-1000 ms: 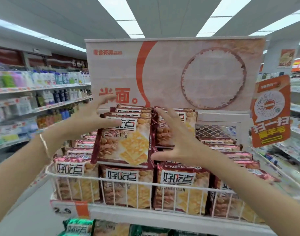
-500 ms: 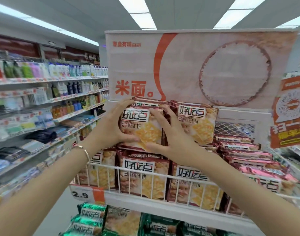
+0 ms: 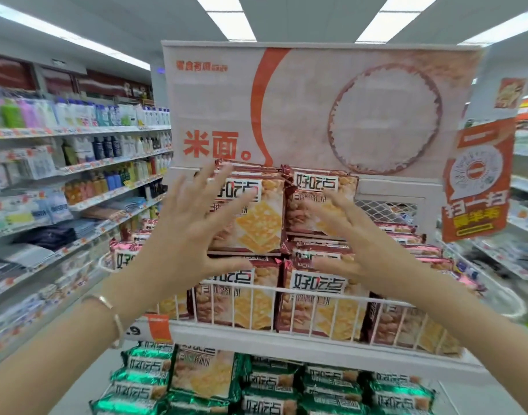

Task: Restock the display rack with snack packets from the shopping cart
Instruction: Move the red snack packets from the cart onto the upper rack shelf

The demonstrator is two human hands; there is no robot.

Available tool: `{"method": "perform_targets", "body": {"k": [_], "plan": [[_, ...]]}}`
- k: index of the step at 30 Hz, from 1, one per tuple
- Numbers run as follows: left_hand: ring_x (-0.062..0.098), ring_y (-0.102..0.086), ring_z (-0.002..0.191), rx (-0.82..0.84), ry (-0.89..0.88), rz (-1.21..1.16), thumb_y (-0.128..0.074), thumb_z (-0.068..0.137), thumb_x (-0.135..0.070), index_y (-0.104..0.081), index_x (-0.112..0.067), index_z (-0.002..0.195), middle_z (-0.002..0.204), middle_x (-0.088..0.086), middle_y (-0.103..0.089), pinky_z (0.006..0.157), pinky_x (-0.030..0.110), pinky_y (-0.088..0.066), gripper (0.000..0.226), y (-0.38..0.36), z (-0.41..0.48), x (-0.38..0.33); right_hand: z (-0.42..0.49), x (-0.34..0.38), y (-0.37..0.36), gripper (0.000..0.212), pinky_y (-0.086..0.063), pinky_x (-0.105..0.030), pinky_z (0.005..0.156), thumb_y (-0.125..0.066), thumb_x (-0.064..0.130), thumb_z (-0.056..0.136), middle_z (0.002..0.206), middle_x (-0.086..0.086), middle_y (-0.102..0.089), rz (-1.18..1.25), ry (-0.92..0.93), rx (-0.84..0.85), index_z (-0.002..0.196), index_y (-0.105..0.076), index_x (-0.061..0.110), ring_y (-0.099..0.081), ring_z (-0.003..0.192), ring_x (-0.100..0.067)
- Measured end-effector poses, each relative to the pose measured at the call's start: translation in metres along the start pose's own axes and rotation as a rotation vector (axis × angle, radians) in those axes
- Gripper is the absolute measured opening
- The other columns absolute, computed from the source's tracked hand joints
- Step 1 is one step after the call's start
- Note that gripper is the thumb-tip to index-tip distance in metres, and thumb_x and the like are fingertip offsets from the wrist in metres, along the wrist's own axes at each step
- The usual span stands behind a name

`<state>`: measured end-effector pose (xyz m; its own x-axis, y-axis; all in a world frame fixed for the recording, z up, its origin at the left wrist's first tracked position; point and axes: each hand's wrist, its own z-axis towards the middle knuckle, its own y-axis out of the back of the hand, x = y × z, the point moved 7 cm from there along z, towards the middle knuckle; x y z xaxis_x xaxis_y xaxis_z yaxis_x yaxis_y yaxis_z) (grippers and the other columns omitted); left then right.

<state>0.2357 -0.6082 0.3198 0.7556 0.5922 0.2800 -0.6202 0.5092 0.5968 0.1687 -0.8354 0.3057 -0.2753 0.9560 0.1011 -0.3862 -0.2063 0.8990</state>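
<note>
Red cracker packets fill the top tier of the white wire display rack [image 3: 316,298]. A stack of red packets [image 3: 256,217] sits upper left on that tier, with a second stack [image 3: 322,187] beside it. My left hand [image 3: 190,232] is spread open in front of the left stack, fingers straight, holding nothing. My right hand [image 3: 355,244] is spread open in front of the right stack, also holding nothing. Whether the fingers touch the packets is unclear. The shopping cart is out of view.
Green packets [image 3: 265,387] lie on the lower tier. A large poster board [image 3: 316,106] rises behind the rack, and an orange hanging sign [image 3: 478,181] is at right. Shelves of bottles [image 3: 77,139] line the aisle on the left.
Half a second ago both hands held the upper-left packet by its sides. Now both have let go and spread open, pulled slightly back from the stacks.
</note>
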Motion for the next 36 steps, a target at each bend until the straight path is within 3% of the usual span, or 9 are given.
{"method": "perform_targets", "body": {"k": [2,5,10,17,20,23,26,30,36], "plan": [[0.034,-0.001,0.155,0.109,-0.073,0.127,-0.030,0.082,-0.086,-0.012,-0.034,0.160,0.168,0.012,-0.005,0.121,0.061,-0.004,0.096,-0.031,-0.010,-0.008,-0.014,-0.005,-0.025,0.072,-0.009,-0.036,0.122,-0.024,0.079,0.088,0.160,0.018,0.027,-0.237,0.027,0.163,0.143,0.019,0.062,0.006,0.149,-0.004],[0.040,-0.001,0.154,0.183,-0.154,0.210,-0.025,0.082,-0.088,-0.006,-0.034,0.160,0.167,0.016,-0.001,0.120,0.064,-0.005,0.097,-0.063,-0.004,0.001,-0.010,-0.003,-0.048,0.058,-0.016,-0.036,0.123,-0.004,0.072,0.090,0.167,0.006,0.000,-0.321,0.047,0.295,0.139,0.025,0.060,-0.011,0.153,-0.016],[0.040,0.000,0.154,0.144,-0.226,0.208,-0.030,0.081,-0.090,-0.009,-0.034,0.160,0.167,0.016,0.000,0.119,0.066,-0.008,0.099,-0.065,0.003,0.010,0.000,-0.007,-0.041,0.066,-0.018,-0.030,0.120,-0.017,0.070,0.091,0.165,0.012,-0.015,-0.233,0.034,0.376,0.151,0.005,0.052,-0.018,0.150,-0.012],[0.031,0.002,0.155,0.107,-0.168,0.105,-0.029,0.093,-0.078,-0.008,-0.038,0.159,0.168,0.010,-0.001,0.122,0.058,-0.001,0.080,-0.056,-0.009,0.007,0.000,-0.010,-0.048,0.079,-0.042,-0.034,0.108,-0.033,0.071,0.092,0.160,0.009,-0.032,-0.168,-0.107,0.362,0.158,-0.002,0.040,-0.041,0.139,-0.015],[0.031,0.002,0.155,0.046,-0.107,0.061,-0.034,0.085,-0.085,-0.010,-0.034,0.159,0.167,0.013,-0.001,0.123,0.055,0.004,0.094,-0.042,-0.010,0.009,0.007,-0.004,-0.026,0.093,-0.028,-0.038,0.120,-0.045,0.074,0.085,0.166,0.007,-0.012,0.027,-0.147,0.159,0.156,0.004,0.040,-0.025,0.148,-0.014],[0.033,0.000,0.155,0.016,-0.064,0.119,-0.032,0.081,-0.088,-0.005,-0.032,0.160,0.167,0.012,-0.001,0.122,0.060,0.004,0.101,-0.040,-0.015,0.020,0.016,0.040,-0.023,0.076,-0.008,-0.050,0.124,-0.034,0.069,0.095,0.167,-0.003,0.006,-0.307,0.218,-0.148,0.157,-0.002,0.041,0.002,0.154,-0.022],[0.033,-0.004,0.155,0.123,-0.099,0.201,-0.031,0.078,-0.090,-0.006,-0.030,0.161,0.168,0.012,-0.004,0.119,0.066,-0.009,0.105,-0.050,-0.012,0.033,0.028,0.046,-0.052,0.058,-0.004,-0.055,0.122,-0.024,0.059,0.103,0.167,-0.002,-0.002,-0.518,0.392,-0.085,0.157,-0.015,0.040,0.003,0.154,-0.024],[0.035,-0.010,0.154,0.119,-0.125,0.268,-0.030,0.078,-0.090,-0.014,-0.028,0.160,0.168,0.012,-0.009,0.117,0.068,-0.015,0.104,-0.054,-0.006,0.029,0.033,0.033,-0.058,0.053,-0.003,-0.052,0.122,-0.019,0.056,0.105,0.167,0.004,0.000,-0.459,0.285,-0.055,0.156,-0.018,0.043,0.010,0.154,-0.019],[0.031,-0.003,0.155,0.180,-0.086,0.223,-0.022,0.085,-0.087,-0.005,-0.030,0.161,0.169,0.008,0.001,0.118,0.065,-0.018,0.096,-0.056,-0.018,0.027,0.023,0.050,-0.064,0.061,-0.003,-0.050,0.124,0.002,0.061,0.099,0.164,0.009,0.016,-0.321,0.249,0.059,0.154,-0.018,0.046,0.028,0.149,-0.015]]}}
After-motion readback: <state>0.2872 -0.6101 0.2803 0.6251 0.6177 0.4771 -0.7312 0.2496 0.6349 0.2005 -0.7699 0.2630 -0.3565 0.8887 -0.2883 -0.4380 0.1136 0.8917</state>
